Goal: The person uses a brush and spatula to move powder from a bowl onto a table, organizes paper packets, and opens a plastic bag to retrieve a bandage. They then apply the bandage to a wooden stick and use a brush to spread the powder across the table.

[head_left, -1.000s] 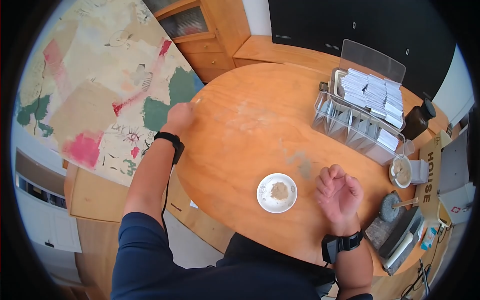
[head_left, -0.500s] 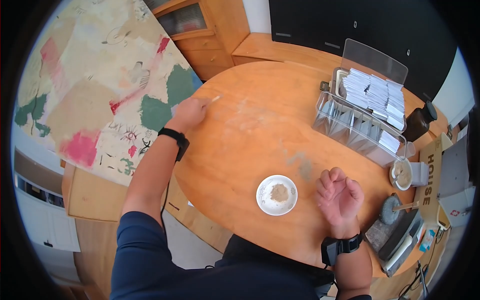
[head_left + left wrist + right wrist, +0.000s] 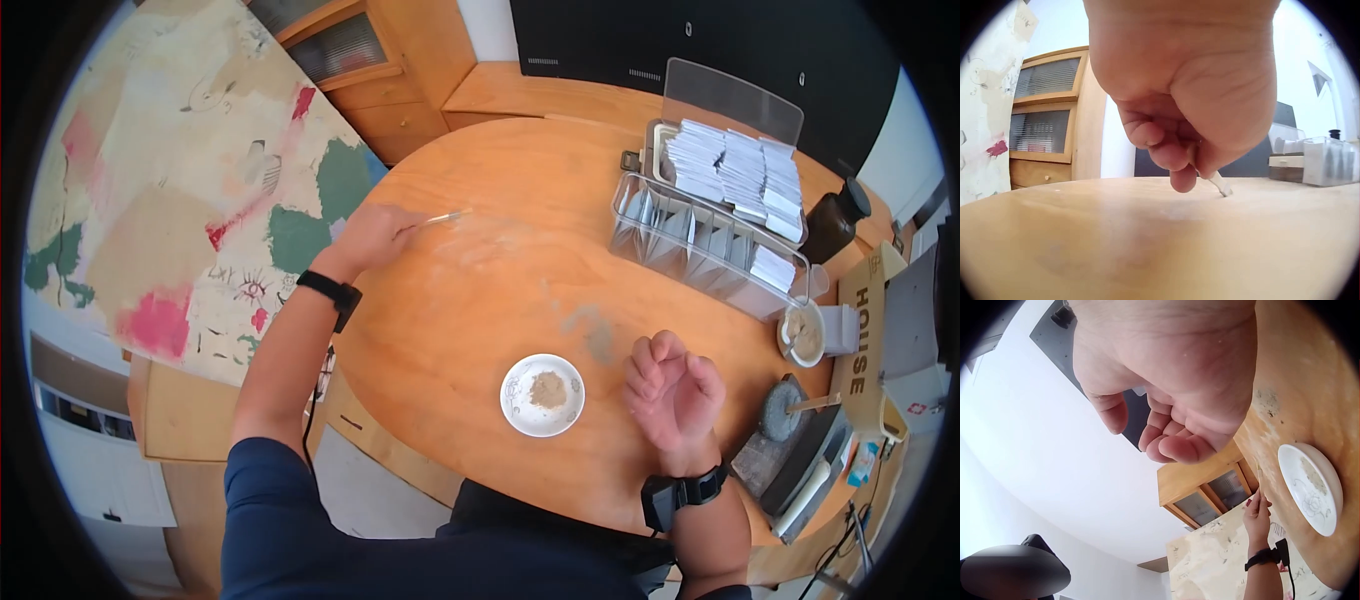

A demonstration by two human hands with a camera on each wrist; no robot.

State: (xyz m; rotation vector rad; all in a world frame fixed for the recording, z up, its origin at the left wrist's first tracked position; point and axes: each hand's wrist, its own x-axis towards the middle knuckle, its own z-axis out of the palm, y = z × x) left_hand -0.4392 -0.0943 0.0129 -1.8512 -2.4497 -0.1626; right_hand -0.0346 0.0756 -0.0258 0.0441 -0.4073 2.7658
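Note:
In the head view my left hand [image 3: 378,238] pinches a small, slim brush [image 3: 445,217] over the left part of the wooden table. Its pale flat tip [image 3: 1225,189] shows below the fingertips in the left wrist view, right at the tabletop. My right hand [image 3: 677,395] is palm up, fingers loosely curled, with nothing in it. A white dish [image 3: 518,415] with a heap of beige powder [image 3: 548,391] stands left of that hand. Whitish smears [image 3: 480,240] mark the wood near the brush tip, and a greyish patch [image 3: 592,332] lies above the dish.
Clear boxes of white paper packets [image 3: 730,175] stand at the back right, beside a dark jar [image 3: 836,220]. Further right are a bowl of paste [image 3: 802,334], a round grey stone with a wooden handle [image 3: 778,412] and a "HOUSE" box [image 3: 862,340]. A painted canvas [image 3: 170,200] borders the left.
My left hand has moved right and slightly down from the table's left edge, bringing the brush over the wood near the smears. My right hand stays in almost the same place.

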